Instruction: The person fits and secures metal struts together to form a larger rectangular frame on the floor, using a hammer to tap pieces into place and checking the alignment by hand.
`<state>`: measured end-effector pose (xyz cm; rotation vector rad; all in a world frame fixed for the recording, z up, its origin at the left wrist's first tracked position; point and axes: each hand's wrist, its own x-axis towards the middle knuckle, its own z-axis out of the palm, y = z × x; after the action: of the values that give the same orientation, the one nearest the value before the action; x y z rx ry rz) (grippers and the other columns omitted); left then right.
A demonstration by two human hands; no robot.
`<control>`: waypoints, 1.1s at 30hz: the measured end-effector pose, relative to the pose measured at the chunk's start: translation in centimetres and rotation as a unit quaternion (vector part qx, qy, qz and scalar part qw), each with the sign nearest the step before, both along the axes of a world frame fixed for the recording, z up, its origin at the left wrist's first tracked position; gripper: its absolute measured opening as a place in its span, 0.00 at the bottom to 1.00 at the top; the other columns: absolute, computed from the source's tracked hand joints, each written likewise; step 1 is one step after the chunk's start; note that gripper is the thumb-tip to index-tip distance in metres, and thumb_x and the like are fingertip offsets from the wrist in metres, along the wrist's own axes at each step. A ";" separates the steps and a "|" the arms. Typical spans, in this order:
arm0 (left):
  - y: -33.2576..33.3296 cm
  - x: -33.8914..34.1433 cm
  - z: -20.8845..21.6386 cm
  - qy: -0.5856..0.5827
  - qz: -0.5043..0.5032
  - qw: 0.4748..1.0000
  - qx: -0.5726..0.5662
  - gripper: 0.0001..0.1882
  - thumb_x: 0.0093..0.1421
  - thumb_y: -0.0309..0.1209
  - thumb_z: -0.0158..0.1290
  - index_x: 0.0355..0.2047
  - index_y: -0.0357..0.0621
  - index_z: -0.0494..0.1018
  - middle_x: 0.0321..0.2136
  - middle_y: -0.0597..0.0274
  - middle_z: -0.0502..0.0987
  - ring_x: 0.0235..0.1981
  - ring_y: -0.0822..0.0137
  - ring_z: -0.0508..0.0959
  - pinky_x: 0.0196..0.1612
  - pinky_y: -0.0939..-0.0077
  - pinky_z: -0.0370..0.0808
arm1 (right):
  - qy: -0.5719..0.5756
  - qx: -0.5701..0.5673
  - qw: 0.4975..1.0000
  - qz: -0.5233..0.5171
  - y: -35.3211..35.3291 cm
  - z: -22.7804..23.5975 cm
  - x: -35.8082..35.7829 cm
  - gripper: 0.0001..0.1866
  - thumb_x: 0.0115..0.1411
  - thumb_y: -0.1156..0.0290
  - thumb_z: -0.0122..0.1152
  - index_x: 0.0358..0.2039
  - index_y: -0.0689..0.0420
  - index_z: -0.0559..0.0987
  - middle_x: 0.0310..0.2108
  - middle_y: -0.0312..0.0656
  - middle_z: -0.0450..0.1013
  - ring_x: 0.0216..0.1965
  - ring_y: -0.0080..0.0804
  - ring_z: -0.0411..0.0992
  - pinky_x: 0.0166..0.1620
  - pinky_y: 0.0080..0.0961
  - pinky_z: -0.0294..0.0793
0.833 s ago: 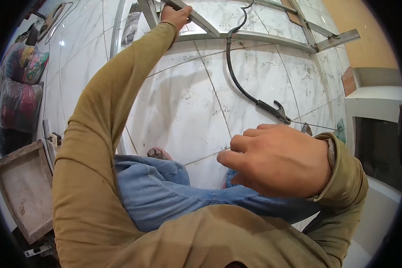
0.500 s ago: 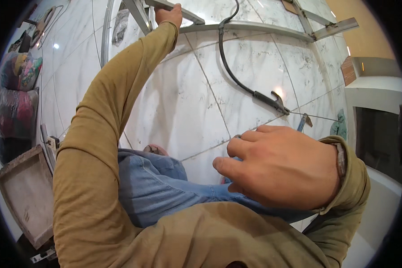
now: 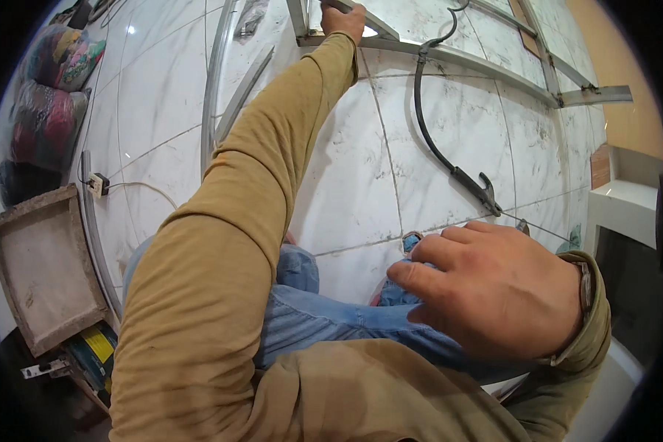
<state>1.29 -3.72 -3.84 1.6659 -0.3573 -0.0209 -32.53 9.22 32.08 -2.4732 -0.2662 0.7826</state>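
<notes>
My left hand (image 3: pixel 344 20) is closed around a grey metal bar of a frame (image 3: pixel 479 68) on the floor at the top. Over my right thigh hovers my right hand (image 3: pixel 501 287), back upward and fingers curled downward. Its palm and fingertips are hidden, so what it holds, if anything, I cannot make out. A small blue and tan thing (image 3: pixel 412 241) shows beside its fingers. Beyond that hand lies a black welding electrode holder (image 3: pixel 475 188), a thin rod reaching right from its jaws. Its cable (image 3: pixel 421 110) passes over the frame.
White marbled tiles (image 3: pixel 346 177) cover the floor. A loose metal strip (image 3: pixel 247 92) lies beside my left forearm. On the left are a shallow stone-like tray (image 3: pixel 48 269), a power socket (image 3: pixel 97 184) and plastic-wrapped bundles (image 3: pixel 48 121). A pale cabinet-like unit (image 3: pixel 626 202) stands on the right.
The view has shifted, so the floor things appear farther right and lower. More of the tray and socket shows on the left. My left hand keeps its hold on the frame.
</notes>
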 end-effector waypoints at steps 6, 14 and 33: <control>1.9 1.0 1.0 0.026 0.046 0.997 0.053 0.21 0.52 0.42 0.59 0.33 0.33 0.78 0.32 0.44 0.82 0.39 0.48 0.82 0.44 0.62 0.77 | -0.003 -0.001 1.000 0.023 0.2 -0.1 1.5 0.20 0.52 0.66 0.68 0.45 0.58 0.77 0.34 0.44 0.74 0.37 0.43 0.76 0.40 0.36 0.75; 3.6 -1.6 6.0 0.043 0.011 0.998 0.043 0.28 0.49 0.36 0.58 0.51 0.39 0.67 0.42 0.42 0.79 0.46 0.45 0.79 0.53 0.60 0.74 | -0.011 0.023 0.999 0.025 -0.3 -0.7 2.4 0.17 0.55 0.64 0.66 0.42 0.59 0.76 0.32 0.46 0.74 0.34 0.46 0.76 0.38 0.38 0.75; 3.5 -1.5 5.5 0.007 -0.032 0.995 0.092 0.31 0.47 0.47 0.61 0.43 0.32 0.74 0.40 0.42 0.80 0.43 0.51 0.81 0.49 0.64 0.75 | -0.298 -0.176 0.894 -0.284 -24.7 -26.9 19.3 0.14 0.55 0.73 0.61 0.43 0.60 0.80 0.38 0.52 0.79 0.40 0.48 0.78 0.46 0.38 0.77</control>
<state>-0.18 -0.25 1.65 1.8353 -0.4086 -0.1164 -13.24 -15.45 5.17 -2.8461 0.4200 -0.2070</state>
